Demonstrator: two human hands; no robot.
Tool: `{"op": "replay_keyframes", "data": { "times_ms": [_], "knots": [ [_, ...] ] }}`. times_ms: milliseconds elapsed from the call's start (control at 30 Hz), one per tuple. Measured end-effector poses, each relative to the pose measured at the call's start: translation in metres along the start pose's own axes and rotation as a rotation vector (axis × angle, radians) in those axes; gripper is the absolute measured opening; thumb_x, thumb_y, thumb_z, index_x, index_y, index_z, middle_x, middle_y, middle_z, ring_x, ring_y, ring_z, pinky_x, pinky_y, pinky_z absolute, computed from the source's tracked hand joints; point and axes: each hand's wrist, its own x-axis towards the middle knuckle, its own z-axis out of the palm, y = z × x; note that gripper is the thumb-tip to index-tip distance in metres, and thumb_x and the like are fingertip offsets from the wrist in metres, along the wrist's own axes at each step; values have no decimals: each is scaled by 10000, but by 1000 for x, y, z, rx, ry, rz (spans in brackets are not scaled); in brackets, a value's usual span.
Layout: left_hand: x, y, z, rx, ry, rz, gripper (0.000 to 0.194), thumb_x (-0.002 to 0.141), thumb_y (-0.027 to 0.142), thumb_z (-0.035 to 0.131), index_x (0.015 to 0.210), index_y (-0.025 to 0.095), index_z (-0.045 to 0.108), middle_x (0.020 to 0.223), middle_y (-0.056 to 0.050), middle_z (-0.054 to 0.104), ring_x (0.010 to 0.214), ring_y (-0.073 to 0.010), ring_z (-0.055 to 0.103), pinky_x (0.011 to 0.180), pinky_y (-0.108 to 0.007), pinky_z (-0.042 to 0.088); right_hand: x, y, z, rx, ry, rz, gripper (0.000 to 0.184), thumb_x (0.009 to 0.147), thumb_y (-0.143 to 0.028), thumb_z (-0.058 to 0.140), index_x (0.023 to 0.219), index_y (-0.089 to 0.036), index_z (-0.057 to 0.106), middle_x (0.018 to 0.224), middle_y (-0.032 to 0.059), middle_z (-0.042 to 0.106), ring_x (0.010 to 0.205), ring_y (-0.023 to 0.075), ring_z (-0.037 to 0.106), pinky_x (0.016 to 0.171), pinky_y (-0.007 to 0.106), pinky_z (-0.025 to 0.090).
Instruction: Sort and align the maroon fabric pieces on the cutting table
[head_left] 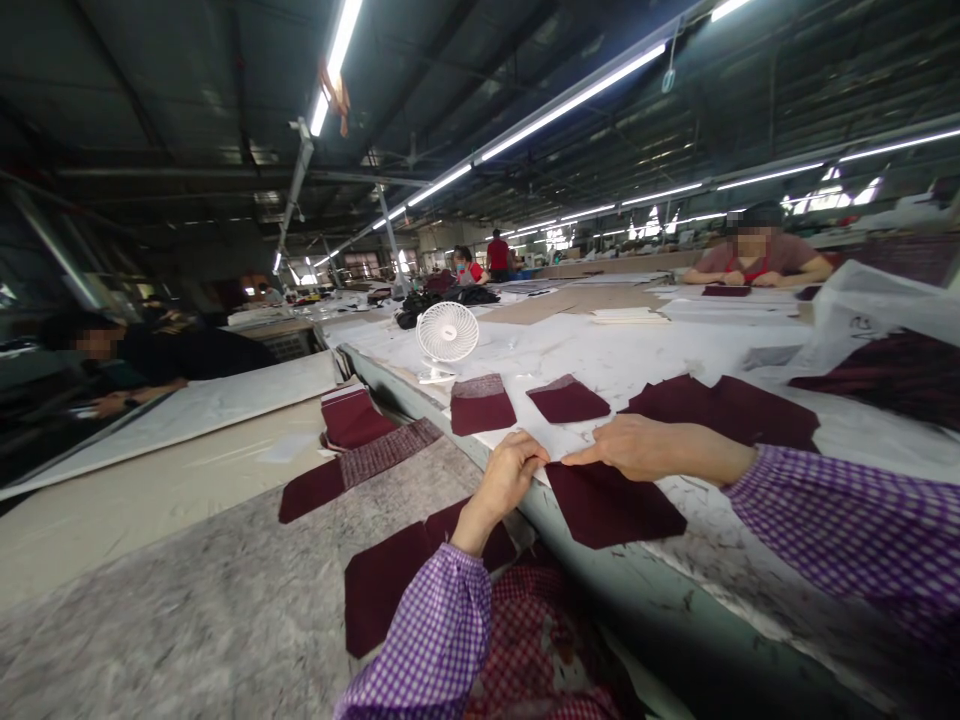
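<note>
A maroon cut fabric piece point(615, 508) lies over the edge of the white-covered table, its near end hanging slightly past it. At its upper left corner, my left hand point(508, 474) is closed, thumb and index finger pinching the cloth. My right hand point(645, 446) lies over the piece's upper edge, index finger stretched out and its tip touching the cloth close to my left fingertips. The other right fingers are bent and partly hidden. Just beyond are two small maroon pieces with greyish ends, one left point(484, 405) and one right point(568, 400). Behind my right hand lies a larger maroon piece point(724, 408).
A white clip fan point(448, 332) stands beyond the small pieces. On the grey surface at left lie a long maroon strip point(322, 487) and an angular maroon piece point(382, 590). A gap separates the two tables. Co-workers sit at far left and far right.
</note>
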Motion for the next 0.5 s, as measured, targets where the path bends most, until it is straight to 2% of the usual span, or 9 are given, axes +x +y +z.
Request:
{"op": "replay_keyframes", "data": {
  "times_ms": [133, 267, 367, 433, 500],
  "knots": [
    [-1, -10, -2, -109, 4, -105, 165, 835, 112, 507, 820, 152, 667, 856, -38, 652, 809, -149, 597, 771, -254, 467, 10, -17, -9, -103, -93, 13, 614, 752, 3, 425, 1254, -299, 610, 663, 30, 590, 604, 151, 502, 560, 265, 311],
    [3, -13, 0, -41, 37, -211, 209, 855, 109, 466, 887, 163, 665, 850, -17, 675, 788, -140, 605, 771, -253, 470, 11, -17, -4, -47, -56, 99, 483, 833, -101, 449, 1248, -292, 606, 902, 84, 644, 756, 192, 566, 636, 280, 363],
    [15, -8, 2, 93, 36, -283, 198, 820, 100, 538, 957, 168, 664, 912, -26, 677, 775, -143, 612, 782, -270, 479, 7, -6, 5, 107, -34, 192, 435, 820, -231, 540, 1253, -255, 583, 983, 88, 647, 861, 226, 583, 724, 304, 412],
    [27, -4, 4, 198, 23, -304, 215, 806, 121, 588, 1001, 168, 663, 982, -45, 669, 787, -152, 616, 799, -288, 484, 5, 2, 7, 274, -54, 221, 417, 812, -258, 543, 1226, -213, 573, 923, 66, 648, 831, 211, 584, 731, 297, 429],
    [42, -2, 8, 315, 4, -264, 206, 811, 147, 606, 1006, 171, 670, 1035, -61, 659, 897, -179, 611, 867, -312, 472, 0, 10, 1, 445, -82, 226, 378, 811, -257, 522, 1178, -182, 566, 840, 39, 628, 753, 183, 569, 686, 276, 431]
  ]
}}
